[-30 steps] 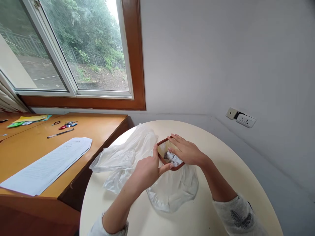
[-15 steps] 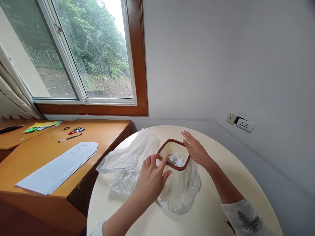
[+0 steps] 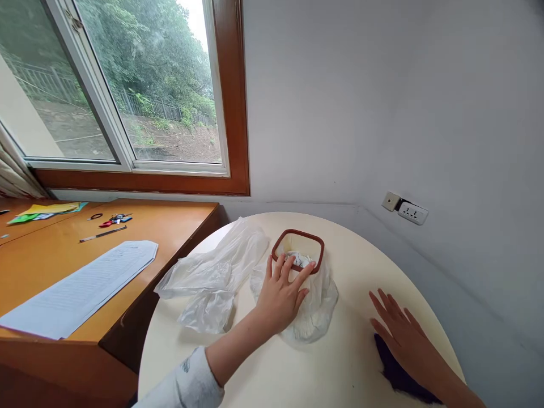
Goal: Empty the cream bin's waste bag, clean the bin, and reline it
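A small bin with a reddish-brown rim stands on the round table, with crumpled white paper inside. A translucent plastic bag spreads out from under the rim toward me. My left hand lies over the bin's near edge, fingers spread, the fingertips touching the rim. At the table's right side, my right hand is stretched out flat with its fingers apart, above a dark purple piece of cloth-like material; whether it touches it I cannot tell.
Another white plastic bag lies loosely on the left of the round cream table. On the wooden desk to the left are paper sheets, a pen and keys. A wall socket is at right.
My right hand has left the bin's far right side and moved right and nearer, over the dark purple material now in view. My left hand has shifted slightly right along the near rim.
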The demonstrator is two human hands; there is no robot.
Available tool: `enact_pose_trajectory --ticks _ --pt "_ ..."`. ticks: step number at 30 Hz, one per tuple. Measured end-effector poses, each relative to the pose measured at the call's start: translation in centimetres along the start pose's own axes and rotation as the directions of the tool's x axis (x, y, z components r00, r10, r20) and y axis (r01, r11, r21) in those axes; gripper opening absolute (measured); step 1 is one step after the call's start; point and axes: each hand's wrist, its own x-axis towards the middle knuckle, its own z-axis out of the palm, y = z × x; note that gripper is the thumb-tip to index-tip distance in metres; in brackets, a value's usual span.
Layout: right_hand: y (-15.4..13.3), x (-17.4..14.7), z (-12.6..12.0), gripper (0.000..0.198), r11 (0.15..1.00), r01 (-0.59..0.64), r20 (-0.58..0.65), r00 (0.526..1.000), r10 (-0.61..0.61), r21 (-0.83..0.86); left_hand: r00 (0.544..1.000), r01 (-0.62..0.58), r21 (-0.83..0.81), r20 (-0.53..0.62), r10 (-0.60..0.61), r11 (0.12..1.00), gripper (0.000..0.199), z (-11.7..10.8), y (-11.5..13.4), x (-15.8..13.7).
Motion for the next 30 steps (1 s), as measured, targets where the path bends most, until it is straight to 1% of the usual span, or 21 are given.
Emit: enact_pose_trajectory --ticks 2,5,7,9,14,22,30 --pt "1.2 -1.5 1.7 0.065 0.997 -0.061 -0.002 0.998 0.061 -0.053 1.0 0.023 0.025 -0.009 -0.023 0.999 0.053 0.5 -0.2 0.7" --pt "2.4 -3.2 4.2 0.065 0.989 -0.116 -0.011 0.993 0.116 -0.086 0.998 0.052 0.059 -0.026 -0.05 0.997 0.055 1.3 -0.8 1.7" --pt "2.8 -3.8 5.3 0.063 0.988 -0.126 0.003 0.992 0.127 -0.092 0.997 0.068 0.078 -0.032 -0.065 0.995 0.055 1.8 -1.3 2.2" --pt "2.7 -4.1 5.8 0.061 0.986 -0.128 0.004 0.992 0.129 -0.106 0.996 0.081 0.097 -0.034 -0.078 0.992 0.055 2.2 -1.8 2.7" --pt "1.4 -3.8 5.5 0.06 0.982 -0.14 -0.008 0.99 0.14 -0.126 0.995 0.092 0.134 -0.042 -0.087 0.987 0.055 2.9 -3.0 3.7" --pt "-0.3 -3.0 4.9 0.064 0.988 -0.117 0.029 0.992 0.12 -0.099 0.992 0.122 0.16 -0.061 -0.114 0.979 0.055 4.1 -4.7 4.7" --pt "-2.0 -2.2 4.6 0.062 0.99 -0.086 0.062 0.994 0.093 -0.108 0.99 0.135 0.177 -0.052 -0.127 0.975 0.055 4.7 -6.0 5.6"
